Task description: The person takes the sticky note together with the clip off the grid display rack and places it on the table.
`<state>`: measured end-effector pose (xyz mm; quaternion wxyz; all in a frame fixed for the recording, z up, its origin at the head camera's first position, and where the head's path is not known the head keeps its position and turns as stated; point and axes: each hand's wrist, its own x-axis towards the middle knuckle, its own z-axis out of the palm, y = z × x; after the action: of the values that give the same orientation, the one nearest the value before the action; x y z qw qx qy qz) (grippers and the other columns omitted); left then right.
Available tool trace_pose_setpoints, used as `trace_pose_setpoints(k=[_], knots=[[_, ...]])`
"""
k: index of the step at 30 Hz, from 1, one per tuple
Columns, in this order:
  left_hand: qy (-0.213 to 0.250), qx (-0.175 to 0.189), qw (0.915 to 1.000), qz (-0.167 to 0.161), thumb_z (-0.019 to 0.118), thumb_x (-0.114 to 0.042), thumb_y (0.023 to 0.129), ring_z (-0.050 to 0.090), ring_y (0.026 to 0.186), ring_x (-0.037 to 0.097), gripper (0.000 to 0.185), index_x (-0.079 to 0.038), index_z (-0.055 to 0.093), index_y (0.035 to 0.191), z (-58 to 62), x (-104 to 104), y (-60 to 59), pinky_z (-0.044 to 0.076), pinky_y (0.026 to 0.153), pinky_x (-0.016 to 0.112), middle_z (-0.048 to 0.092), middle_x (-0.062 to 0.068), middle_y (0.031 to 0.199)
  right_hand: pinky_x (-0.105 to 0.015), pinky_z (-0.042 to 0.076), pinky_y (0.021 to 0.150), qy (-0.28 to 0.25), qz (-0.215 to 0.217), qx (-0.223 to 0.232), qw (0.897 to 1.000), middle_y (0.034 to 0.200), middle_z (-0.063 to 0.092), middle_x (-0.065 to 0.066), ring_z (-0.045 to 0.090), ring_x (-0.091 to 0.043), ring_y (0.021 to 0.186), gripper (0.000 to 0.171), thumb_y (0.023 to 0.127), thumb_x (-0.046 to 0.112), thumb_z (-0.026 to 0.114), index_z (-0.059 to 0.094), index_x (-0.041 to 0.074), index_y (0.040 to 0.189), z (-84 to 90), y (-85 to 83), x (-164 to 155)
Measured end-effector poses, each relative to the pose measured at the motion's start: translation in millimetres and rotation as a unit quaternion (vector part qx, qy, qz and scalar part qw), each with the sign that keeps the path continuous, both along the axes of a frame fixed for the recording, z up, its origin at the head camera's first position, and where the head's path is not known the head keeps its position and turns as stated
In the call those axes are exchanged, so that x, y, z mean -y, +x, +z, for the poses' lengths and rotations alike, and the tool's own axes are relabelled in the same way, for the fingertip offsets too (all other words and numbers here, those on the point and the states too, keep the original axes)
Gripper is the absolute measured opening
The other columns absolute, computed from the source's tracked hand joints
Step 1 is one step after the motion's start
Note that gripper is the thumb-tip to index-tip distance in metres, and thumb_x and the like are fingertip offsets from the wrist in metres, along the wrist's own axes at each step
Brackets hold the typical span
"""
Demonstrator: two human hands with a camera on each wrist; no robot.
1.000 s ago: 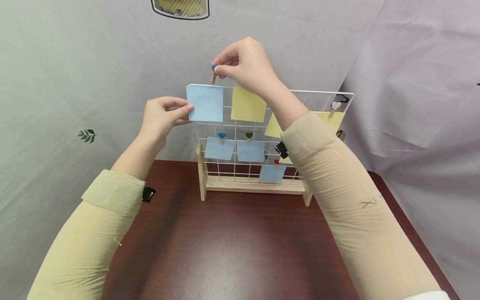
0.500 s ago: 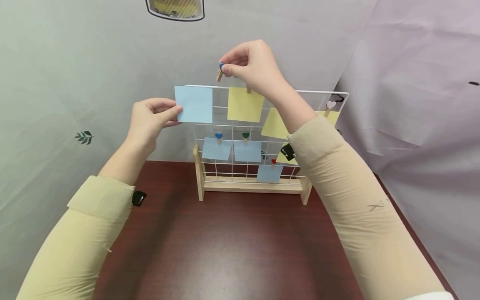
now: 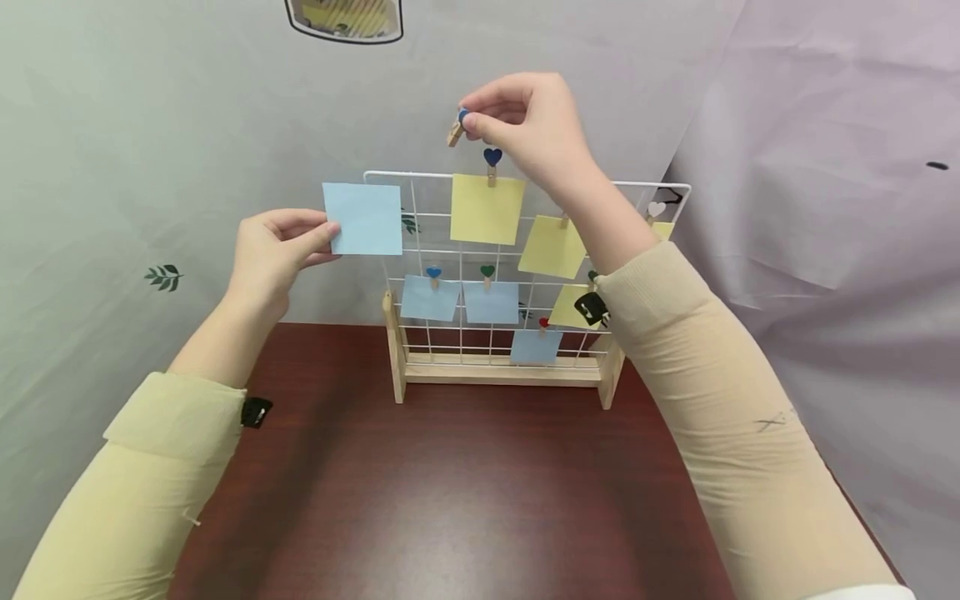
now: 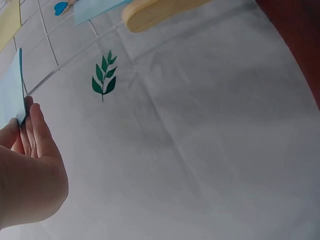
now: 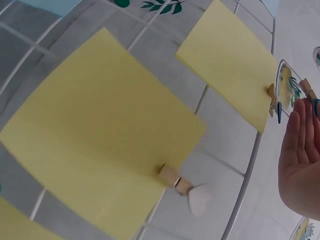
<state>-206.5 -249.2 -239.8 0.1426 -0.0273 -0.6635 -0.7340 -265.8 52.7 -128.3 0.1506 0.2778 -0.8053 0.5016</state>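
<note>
Pale fabric is hanging behind a dark red worktop [image 3: 465, 500] where a white wire grid [image 3: 525, 250] is standing in a wooden base. Above the grid's top bar, the right hand [image 3: 525, 125] is pinching a small blue-headed wooden clothespin [image 3: 457, 129], its grip clamped on it. Left of the grid, the left hand [image 3: 273, 250] is pinching a light blue note [image 3: 363, 218] by its edge, with clipped yellow notes [image 3: 487, 208] hanging to the right of that grip.

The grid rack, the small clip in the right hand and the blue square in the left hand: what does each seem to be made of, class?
Grid rack: thin white-coated wire, likely metal, on pale bare-wood feet. Clip: unpainted wood with a blue head, probably painted. Blue square: matt paper, thin-edged and flat.
</note>
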Motion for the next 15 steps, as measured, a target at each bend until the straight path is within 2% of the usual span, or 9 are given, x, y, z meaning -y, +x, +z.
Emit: trace_pose_setpoints(k=[7, 11, 15], knots=[[0.001, 0.005, 1.0000, -0.003, 0.078, 0.002, 0.093, 0.074, 0.067, 0.005, 0.021, -0.017, 0.082, 0.084, -11.0, 11.3, 5.5, 0.064, 0.070, 0.019, 0.078, -0.008, 0.080, -0.026, 0.061, 0.093, -0.075, 0.029, 0.018, 0.997, 0.093, 0.081, 0.003, 0.077, -0.011, 0.087, 0.015, 0.096, 0.007, 0.078, 0.081, 0.002, 0.110, -8.6, 2.3, -14.7], [-0.001, 0.012, 0.9999, -0.008, 0.078, 0.001, 0.094, 0.074, 0.071, 0.003, 0.022, -0.018, 0.083, 0.085, -21.1, 18.9, 9.4, 0.064, 0.071, 0.017, 0.078, -0.010, 0.081, -0.026, 0.062, 0.094, -0.087, 0.036, 0.036, 0.995, 0.091, 0.081, 0.004, 0.077, -0.010, 0.087, 0.014, 0.096, 0.006, 0.078, 0.081, 0.002, 0.110, -17.7, 6.8, -25.1], [-0.006, 0.029, 0.9995, -0.010, 0.078, -0.001, 0.095, 0.074, 0.070, 0.003, 0.021, -0.020, 0.083, 0.086, -33.7, 28.3, 14.9, 0.063, 0.071, 0.015, 0.078, -0.011, 0.082, -0.026, 0.062, 0.095, -0.075, 0.034, 0.043, 0.996, 0.092, 0.081, 0.008, 0.078, -0.008, 0.089, 0.015, 0.097, 0.006, 0.077, 0.081, 0.002, 0.111, -33.0, 12.1, -37.0]])
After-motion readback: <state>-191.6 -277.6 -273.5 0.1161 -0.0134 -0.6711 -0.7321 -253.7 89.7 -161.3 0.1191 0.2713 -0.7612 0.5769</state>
